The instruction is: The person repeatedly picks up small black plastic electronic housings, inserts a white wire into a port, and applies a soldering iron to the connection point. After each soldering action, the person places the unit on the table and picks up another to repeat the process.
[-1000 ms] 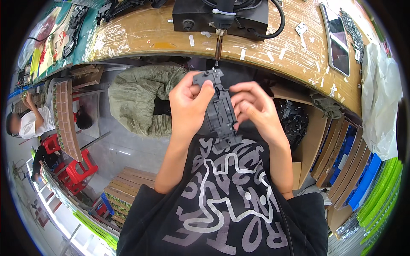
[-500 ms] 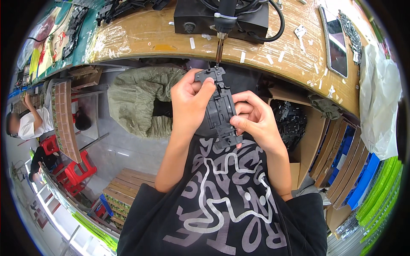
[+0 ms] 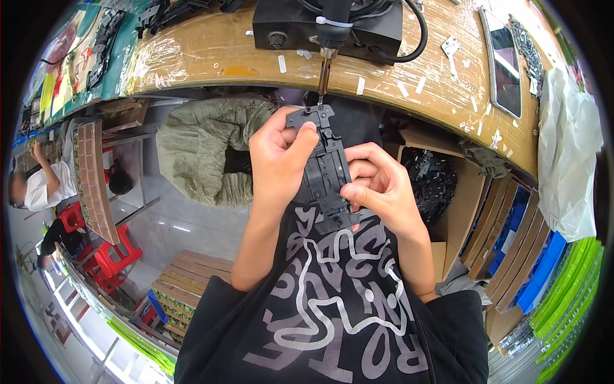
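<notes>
A long black plastic part (image 3: 327, 171) with slots and small holes is held between my two hands, its long side running toward my body. My left hand (image 3: 276, 160) is closed on its upper left end, thumb lying across the top face. The fingers of my right hand (image 3: 382, 189) pinch the right edge lower down. Right at the part's far end points the slim metal bit (image 3: 325, 73) of a dark, upright power screwdriver (image 3: 334, 29). Whether the bit touches the part, I cannot tell.
Behind the part is a film-covered workbench (image 3: 204, 61) with scraps and a black box (image 3: 275, 29). A phone (image 3: 502, 64) lies on its right side. To my right stands a carton of black parts (image 3: 427, 182); at left are red stools (image 3: 118, 256) and a person (image 3: 48, 182).
The black part has shifted slightly left and toward me, and its near end has tilted. Both hands keep their grip on it.
</notes>
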{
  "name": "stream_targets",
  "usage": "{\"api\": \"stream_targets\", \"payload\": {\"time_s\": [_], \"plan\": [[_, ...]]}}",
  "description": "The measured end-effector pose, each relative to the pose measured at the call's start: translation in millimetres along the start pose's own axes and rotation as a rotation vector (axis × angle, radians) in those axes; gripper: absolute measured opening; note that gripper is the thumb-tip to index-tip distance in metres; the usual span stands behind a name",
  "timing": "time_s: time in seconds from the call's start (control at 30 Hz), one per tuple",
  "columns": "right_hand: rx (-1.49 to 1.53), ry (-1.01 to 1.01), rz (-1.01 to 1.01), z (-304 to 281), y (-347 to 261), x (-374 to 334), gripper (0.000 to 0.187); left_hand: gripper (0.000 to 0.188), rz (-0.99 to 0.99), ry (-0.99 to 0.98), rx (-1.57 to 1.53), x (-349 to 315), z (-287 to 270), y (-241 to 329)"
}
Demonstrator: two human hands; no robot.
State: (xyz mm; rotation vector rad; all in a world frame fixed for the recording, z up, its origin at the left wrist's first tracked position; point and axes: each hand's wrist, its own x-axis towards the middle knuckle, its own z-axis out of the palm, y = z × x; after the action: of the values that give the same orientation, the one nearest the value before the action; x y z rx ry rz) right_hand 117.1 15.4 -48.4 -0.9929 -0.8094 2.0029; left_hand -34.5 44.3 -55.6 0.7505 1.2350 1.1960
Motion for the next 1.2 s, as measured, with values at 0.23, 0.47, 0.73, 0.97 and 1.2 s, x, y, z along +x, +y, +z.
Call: {"api": "stream_targets", "payload": {"time_s": [0.23,0.47,0.73,0.97,1.2], "plan": [[-0.002,0.007,0.017,4,-3,2,0.030,0.009,-0.017,0.025,0.006,-1,-2,3],[0.000,0.036,0.011,0,4,4,0.029,0.010,-0.024,0.031,0.003,3,-3,-7],[-0.010,0.038,-0.016,-2,0,6,0.030,0.009,-0.001,0.037,-0.011,5,2,-3],[-0.011,0.070,-0.028,-3,2,8,0.030,0.009,0.005,0.019,0.037,10,1,-4],[-0.017,0.063,-0.042,-1,0,9,0.031,0.010,0.027,0.038,0.019,9,2,-2]]}}
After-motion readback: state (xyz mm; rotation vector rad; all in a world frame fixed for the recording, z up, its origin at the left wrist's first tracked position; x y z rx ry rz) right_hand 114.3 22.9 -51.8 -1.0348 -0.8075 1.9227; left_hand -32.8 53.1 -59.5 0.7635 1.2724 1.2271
